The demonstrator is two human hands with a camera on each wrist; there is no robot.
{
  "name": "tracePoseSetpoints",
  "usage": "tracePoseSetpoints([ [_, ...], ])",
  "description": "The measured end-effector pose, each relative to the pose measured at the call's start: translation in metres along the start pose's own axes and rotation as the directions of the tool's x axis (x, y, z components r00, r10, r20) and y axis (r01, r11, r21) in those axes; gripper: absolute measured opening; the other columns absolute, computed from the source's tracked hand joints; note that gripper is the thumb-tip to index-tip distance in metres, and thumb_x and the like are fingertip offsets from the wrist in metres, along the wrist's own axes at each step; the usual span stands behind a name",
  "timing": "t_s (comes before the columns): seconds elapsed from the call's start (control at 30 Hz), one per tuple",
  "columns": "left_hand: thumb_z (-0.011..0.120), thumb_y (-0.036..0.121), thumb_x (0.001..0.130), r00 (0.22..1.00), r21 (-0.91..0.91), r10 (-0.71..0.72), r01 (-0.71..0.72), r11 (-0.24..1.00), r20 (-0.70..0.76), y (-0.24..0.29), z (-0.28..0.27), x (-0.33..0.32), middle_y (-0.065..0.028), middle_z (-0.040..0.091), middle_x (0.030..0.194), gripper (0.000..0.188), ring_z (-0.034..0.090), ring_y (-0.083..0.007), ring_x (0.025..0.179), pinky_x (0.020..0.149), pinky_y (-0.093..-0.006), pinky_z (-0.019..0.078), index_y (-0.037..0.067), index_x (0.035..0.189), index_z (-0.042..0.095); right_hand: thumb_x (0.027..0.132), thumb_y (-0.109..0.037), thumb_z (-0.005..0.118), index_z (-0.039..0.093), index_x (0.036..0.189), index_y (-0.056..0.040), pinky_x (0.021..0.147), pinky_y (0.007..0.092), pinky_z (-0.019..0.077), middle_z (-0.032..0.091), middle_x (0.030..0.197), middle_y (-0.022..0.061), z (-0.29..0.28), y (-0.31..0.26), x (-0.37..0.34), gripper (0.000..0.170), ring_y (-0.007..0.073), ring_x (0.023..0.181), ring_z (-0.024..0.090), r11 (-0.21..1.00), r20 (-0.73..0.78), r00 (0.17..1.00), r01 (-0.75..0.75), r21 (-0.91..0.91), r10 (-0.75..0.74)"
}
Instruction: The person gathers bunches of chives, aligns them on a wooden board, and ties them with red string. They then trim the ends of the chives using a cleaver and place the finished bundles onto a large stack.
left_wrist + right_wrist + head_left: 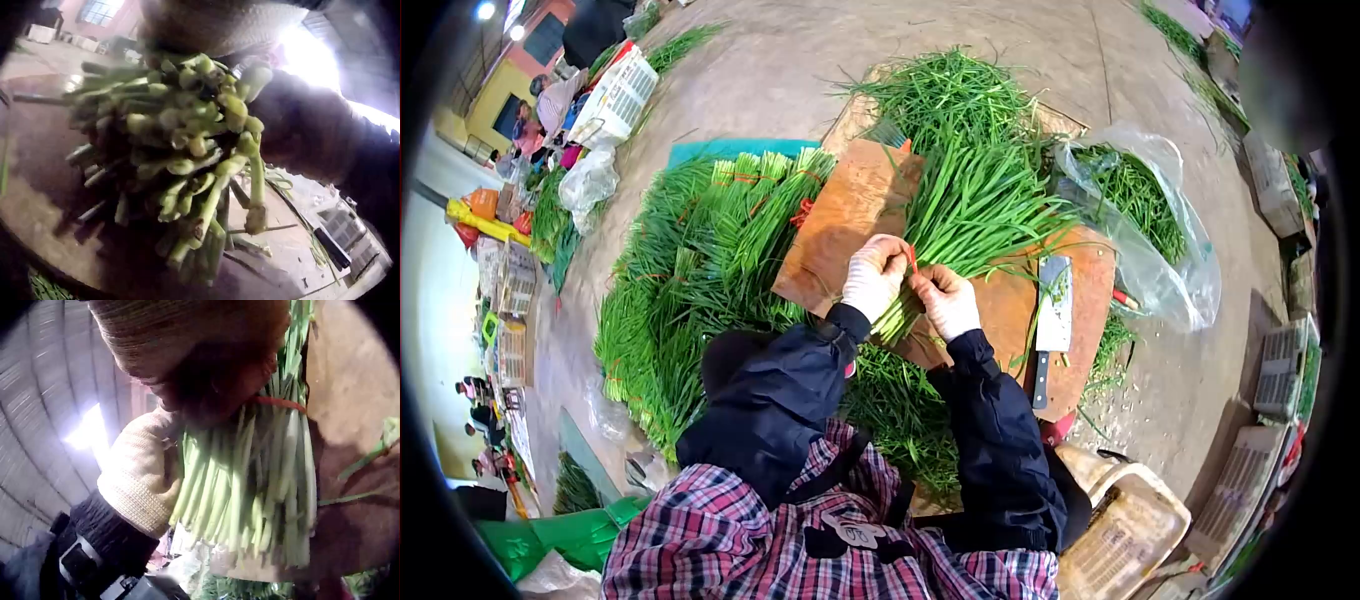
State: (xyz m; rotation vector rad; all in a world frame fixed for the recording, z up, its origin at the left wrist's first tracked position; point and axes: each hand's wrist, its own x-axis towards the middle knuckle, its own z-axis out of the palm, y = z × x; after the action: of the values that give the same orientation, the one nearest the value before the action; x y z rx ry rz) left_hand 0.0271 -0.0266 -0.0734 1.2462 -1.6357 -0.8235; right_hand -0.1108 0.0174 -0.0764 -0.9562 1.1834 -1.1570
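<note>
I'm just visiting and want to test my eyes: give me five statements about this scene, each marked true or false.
1. The left hand and right hand are both at the red tie on a bunch of green stalks. True.
2. The knife has a black handle. True.
3. The right hand is holding the knife. False: the knife lies on the wooden board, to the right of the hands.
4. A clear plastic bag on the person's right has greens in it. True.
5. The person wears a plain yellow top. False: the top is plaid, with dark sleeves.
</note>
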Motion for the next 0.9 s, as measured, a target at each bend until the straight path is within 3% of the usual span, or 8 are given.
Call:
tracePoseSetpoints([
  [0.03, 0.059, 0.000, 0.082, 0.999, 0.017, -0.046, 0.046, 0.999, -0.008, 0.000, -0.005, 0.003, -0.0047, 0.062, 0.086, 0.007, 0.056, -0.0120, 0.078, 0.072, -0.0256, 0.0467, 0.000, 0.088, 0.063, 0.084, -0.015, 0.064, 0.064, 0.083, -0.0016, 0.058, 0.0247, 0.0445, 0.060, 0.064, 0.0015, -0.001, -0.003, -0.001, 0.014, 0.0071, 0.060, 0.051, 0.995, -0.003, 1.000, 0.002, -0.102, -0.003],
  [0.1, 0.060, 0.005, 0.083, 0.956, -0.158, -0.290, 0.292, 0.943, 0.038, 0.000, -0.012, 0.012, -0.0031, 0.064, 0.084, 0.008, 0.056, -0.0105, 0.078, 0.072, -0.0251, 0.0460, 0.001, 0.089, 0.065, 0.083, -0.020, 0.063, 0.065, 0.084, -0.0044, 0.059, 0.0271, 0.0463, 0.061, 0.063, 0.0069, 0.001, -0.014, -0.001, 0.016, 0.0136, 0.058, 0.057, 0.937, 0.021, 0.995, 0.100, -0.334, -0.099],
  [0.2, 0.062, 0.010, 0.083, 0.920, -0.273, -0.374, 0.392, 0.879, 0.114, -0.004, -0.021, 0.018, -0.0029, 0.065, 0.084, 0.010, 0.057, -0.0100, 0.079, 0.073, -0.0243, 0.0454, 0.002, 0.089, 0.066, 0.082, -0.027, 0.062, 0.066, 0.085, -0.0073, 0.060, 0.0307, 0.0482, 0.061, 0.065, 0.0119, 0.008, -0.036, 0.001, 0.020, 0.0228, 0.060, 0.061, 0.798, 0.046, 0.994, 0.109, -0.593, -0.101],
  [0.3, 0.063, 0.011, 0.082, 0.915, -0.374, -0.379, 0.403, 0.836, 0.138, -0.007, -0.026, 0.018, -0.0030, 0.066, 0.085, 0.011, 0.057, -0.0097, 0.080, 0.075, -0.0243, 0.0451, 0.002, 0.088, 0.066, 0.082, -0.031, 0.060, 0.067, 0.085, -0.0091, 0.061, 0.0332, 0.0492, 0.062, 0.066, 0.0143, 0.013, -0.043, 0.004, 0.023, 0.0280, 0.062, 0.062, 0.733, 0.039, 0.996, 0.089, -0.674, -0.085],
  [0.43, 0.063, 0.012, 0.083, 0.915, -0.410, -0.383, 0.401, 0.819, 0.129, -0.002, -0.027, 0.017, -0.0022, 0.066, 0.086, 0.012, 0.057, -0.0095, 0.080, 0.075, -0.0243, 0.0455, 0.002, 0.088, 0.066, 0.081, -0.034, 0.058, 0.068, 0.088, -0.0097, 0.063, 0.0354, 0.0500, 0.063, 0.069, 0.0157, 0.017, -0.037, 0.004, 0.027, 0.0314, 0.067, 0.063, 0.699, 0.004, 0.990, 0.104, -0.708, -0.143],
  [0.57, 0.061, 0.009, 0.084, 0.934, -0.307, -0.338, 0.357, 0.882, 0.114, -0.007, -0.024, 0.015, -0.0023, 0.065, 0.084, 0.010, 0.057, -0.0091, 0.078, 0.074, -0.0237, 0.0458, 0.001, 0.089, 0.065, 0.079, -0.036, 0.057, 0.068, 0.091, -0.0095, 0.069, 0.0365, 0.0506, 0.064, 0.074, 0.0167, 0.020, -0.038, 0.004, 0.031, 0.0330, 0.074, 0.064, 0.682, -0.019, 0.994, 0.060, -0.729, -0.108],
  [0.67, 0.061, 0.008, 0.085, 0.932, -0.340, -0.349, 0.359, 0.869, 0.094, -0.007, -0.020, 0.012, -0.0024, 0.064, 0.082, 0.009, 0.057, -0.0090, 0.076, 0.071, -0.0230, 0.0461, 0.000, 0.090, 0.064, 0.079, -0.036, 0.057, 0.068, 0.091, -0.0093, 0.070, 0.0364, 0.0508, 0.065, 0.075, 0.0172, 0.022, -0.044, 0.005, 0.031, 0.0327, 0.075, 0.064, 0.633, -0.024, 0.997, 0.024, -0.773, -0.067],
  [0.9, 0.060, 0.006, 0.086, 0.948, -0.249, -0.317, 0.304, 0.919, -0.011, -0.020, -0.014, 0.010, -0.0040, 0.064, 0.084, 0.009, 0.057, -0.0098, 0.076, 0.071, -0.0236, 0.0468, 0.000, 0.093, 0.060, 0.078, -0.034, 0.058, 0.068, 0.087, -0.0081, 0.066, 0.0345, 0.0503, 0.063, 0.068, 0.0162, 0.018, -0.031, 0.001, 0.029, 0.0301, 0.067, 0.064, 0.785, -0.077, 0.994, 0.012, -0.619, -0.076],
])
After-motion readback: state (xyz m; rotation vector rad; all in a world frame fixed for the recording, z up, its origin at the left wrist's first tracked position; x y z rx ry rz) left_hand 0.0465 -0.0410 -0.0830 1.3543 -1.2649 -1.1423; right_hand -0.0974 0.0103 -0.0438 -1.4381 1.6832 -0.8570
